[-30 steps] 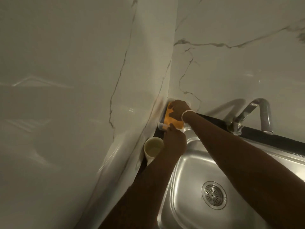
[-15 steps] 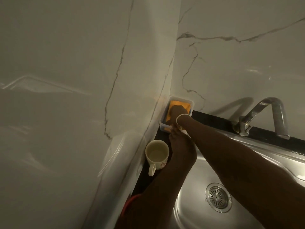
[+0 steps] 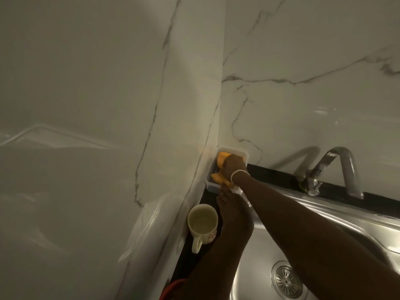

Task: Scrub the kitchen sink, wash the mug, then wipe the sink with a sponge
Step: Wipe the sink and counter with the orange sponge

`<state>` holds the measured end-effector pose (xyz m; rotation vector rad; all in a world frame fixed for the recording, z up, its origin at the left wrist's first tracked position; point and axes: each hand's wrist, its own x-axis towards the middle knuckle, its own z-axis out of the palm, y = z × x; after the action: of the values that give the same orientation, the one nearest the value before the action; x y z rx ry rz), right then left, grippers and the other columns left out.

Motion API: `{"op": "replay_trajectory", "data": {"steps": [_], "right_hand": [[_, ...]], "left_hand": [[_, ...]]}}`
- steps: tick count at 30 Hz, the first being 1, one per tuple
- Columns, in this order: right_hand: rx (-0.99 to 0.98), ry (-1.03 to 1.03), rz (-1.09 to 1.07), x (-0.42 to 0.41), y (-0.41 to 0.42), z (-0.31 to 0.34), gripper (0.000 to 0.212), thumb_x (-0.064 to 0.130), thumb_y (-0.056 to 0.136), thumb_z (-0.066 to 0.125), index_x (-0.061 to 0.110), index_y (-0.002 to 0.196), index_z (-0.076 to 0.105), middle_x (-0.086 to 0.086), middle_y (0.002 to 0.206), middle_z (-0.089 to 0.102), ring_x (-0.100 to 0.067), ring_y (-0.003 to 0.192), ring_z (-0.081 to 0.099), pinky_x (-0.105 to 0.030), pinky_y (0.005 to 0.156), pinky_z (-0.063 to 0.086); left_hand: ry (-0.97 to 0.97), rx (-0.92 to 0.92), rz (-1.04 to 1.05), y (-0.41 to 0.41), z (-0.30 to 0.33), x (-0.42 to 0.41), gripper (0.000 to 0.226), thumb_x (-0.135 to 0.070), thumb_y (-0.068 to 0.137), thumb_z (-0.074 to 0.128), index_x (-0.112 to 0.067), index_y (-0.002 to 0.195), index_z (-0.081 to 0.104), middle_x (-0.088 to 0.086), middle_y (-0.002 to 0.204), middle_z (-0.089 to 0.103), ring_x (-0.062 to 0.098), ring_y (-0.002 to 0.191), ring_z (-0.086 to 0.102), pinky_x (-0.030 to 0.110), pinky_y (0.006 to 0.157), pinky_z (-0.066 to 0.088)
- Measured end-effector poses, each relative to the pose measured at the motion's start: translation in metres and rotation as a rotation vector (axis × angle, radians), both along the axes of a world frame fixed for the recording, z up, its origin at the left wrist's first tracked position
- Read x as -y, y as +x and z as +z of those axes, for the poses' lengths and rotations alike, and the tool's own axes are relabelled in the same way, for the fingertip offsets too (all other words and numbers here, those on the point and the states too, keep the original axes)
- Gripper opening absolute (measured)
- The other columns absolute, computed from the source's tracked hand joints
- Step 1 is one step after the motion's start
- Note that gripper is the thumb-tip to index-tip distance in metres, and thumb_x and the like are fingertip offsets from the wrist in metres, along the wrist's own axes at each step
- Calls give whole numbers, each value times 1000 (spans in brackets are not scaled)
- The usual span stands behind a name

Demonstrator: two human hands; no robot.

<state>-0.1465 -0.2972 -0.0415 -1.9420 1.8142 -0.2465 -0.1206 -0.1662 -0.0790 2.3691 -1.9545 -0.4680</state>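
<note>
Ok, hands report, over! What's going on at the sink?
Right hand grips sponge in tray. Left hand touches tray's near edge. Mug waits beside sink. Nothing in the way.

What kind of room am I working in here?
Most likely a home kitchen: a stainless steel sink with a chrome tap, marble-look wall tiles, and a mug on the dark counter.

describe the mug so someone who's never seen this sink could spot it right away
Start at the steel sink and look to its left rim, by the marble wall. The mug stands upright there on the dark counter, just nearer than the white tub. It is pale cream with a handle.
</note>
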Motion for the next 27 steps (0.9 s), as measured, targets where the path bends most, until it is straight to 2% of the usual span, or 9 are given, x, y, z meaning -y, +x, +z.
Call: {"op": "replay_trajectory", "data": {"steps": [2, 6, 8, 11, 14, 18, 21, 23, 27], "right_hand": [[137, -28, -106, -4, -13, 17, 26, 24, 85, 70, 1, 96, 73, -16, 96, 71, -31, 93, 65, -39, 89, 53], [558, -59, -328, -16, -49, 44, 14, 13, 89, 64, 3, 90, 75, -9, 81, 71, -26, 83, 66, -32, 74, 54], [932, 43, -403, -30, -64, 59, 12, 1, 92, 60, 3, 90, 71, -10, 74, 68, -28, 74, 65, -31, 61, 56], [1366, 159, -416, -59, -87, 81, 17, 4, 98, 50, 4, 91, 66, -15, 78, 65, -26, 69, 64, -37, 66, 56], [1624, 250, -440, -86, -111, 83, 25, 23, 101, 45, 7, 105, 63, -17, 90, 65, -29, 83, 63, -46, 79, 54], [1819, 323, -512, -124, -132, 71, 35, 22, 100, 46, -1, 124, 58, -25, 108, 65, -34, 93, 65, -49, 87, 54], [1838, 318, -478, -151, -154, 67, 31, 22, 79, 69, 0, 100, 63, -19, 89, 61, -30, 79, 62, -41, 77, 54], [1827, 346, -427, -162, -171, 68, 60, 27, 59, 82, -4, 107, 63, -21, 97, 55, -35, 87, 56, -42, 80, 52], [1672, 375, -331, -194, -214, 76, 34, 32, 94, 59, 6, 116, 61, -15, 88, 68, -29, 78, 68, -43, 72, 56]], "left_hand": [[56, -113, 43, -6, 16, -7, 71, -30, 93, 61, 11, 142, 31, 33, 150, 26, 41, 138, 36, 47, 112, 33], [95, -381, 41, -4, 25, 4, 70, -26, 35, 97, 13, 87, 71, 38, 117, 59, 45, 96, 67, 48, 74, 59], [143, -402, 140, -5, 52, 0, 65, -32, 59, 89, 8, 105, 68, 40, 129, 50, 46, 114, 58, 45, 90, 53], [18, -542, 139, 12, 87, 0, 42, -30, 77, 75, -2, 108, 67, 20, 114, 65, 32, 105, 65, 30, 72, 50], [105, -1002, 336, 25, 102, 12, 31, -18, 94, 51, -1, 117, 64, 15, 113, 68, 31, 106, 64, 36, 81, 53], [166, -1738, 436, 14, 119, 3, 54, -52, 99, 42, -6, 113, 66, 19, 111, 70, 33, 106, 64, 42, 86, 52], [98, -1648, 283, -16, 134, -19, 37, -47, 96, 51, -18, 113, 66, 13, 113, 71, 32, 107, 64, 48, 88, 53], [-33, -1545, 248, -31, 130, -28, 30, -35, 91, 63, -22, 118, 62, 10, 117, 69, 32, 105, 65, 51, 85, 55], [-97, -1412, 166, -67, 128, -61, 54, -44, 81, 74, -25, 128, 55, 6, 118, 68, 29, 101, 68, 54, 82, 57]]}}
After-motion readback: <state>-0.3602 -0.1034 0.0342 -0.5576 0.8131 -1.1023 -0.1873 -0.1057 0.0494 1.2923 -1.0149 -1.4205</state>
